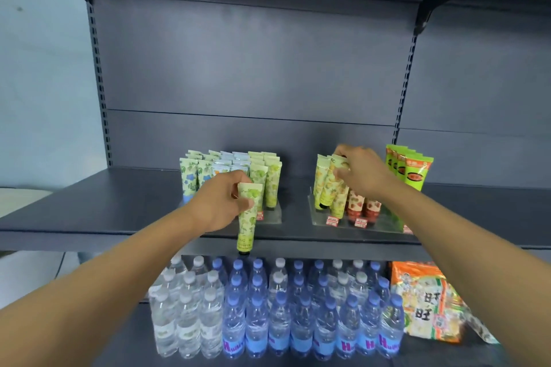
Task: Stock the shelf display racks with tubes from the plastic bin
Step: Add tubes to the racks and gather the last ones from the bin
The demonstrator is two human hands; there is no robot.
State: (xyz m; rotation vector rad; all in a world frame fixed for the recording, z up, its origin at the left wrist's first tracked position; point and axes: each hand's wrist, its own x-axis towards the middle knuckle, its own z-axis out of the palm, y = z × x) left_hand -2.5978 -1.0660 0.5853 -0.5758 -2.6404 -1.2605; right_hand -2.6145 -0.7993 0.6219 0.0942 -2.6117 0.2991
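My left hand [219,202] grips a green-patterned tube [247,220] near its crimped top, cap hanging down, in front of the left clear display rack [272,217]. That rack holds rows of upright green, blue and pale tubes [259,170]. My right hand [362,173] pinches the top of a yellow-patterned tube [334,185] standing in the right clear rack [384,225], beside other yellow tubes and short red strawberry tubes [363,207]. The plastic bin is out of view.
Green sachet packs [413,171] stand at the right rack's far side. The grey shelf [89,205] stretches bare to the left. Below it stand several rows of water bottles [268,307] and an orange snack bag [426,301]. Another shelf overhangs above.
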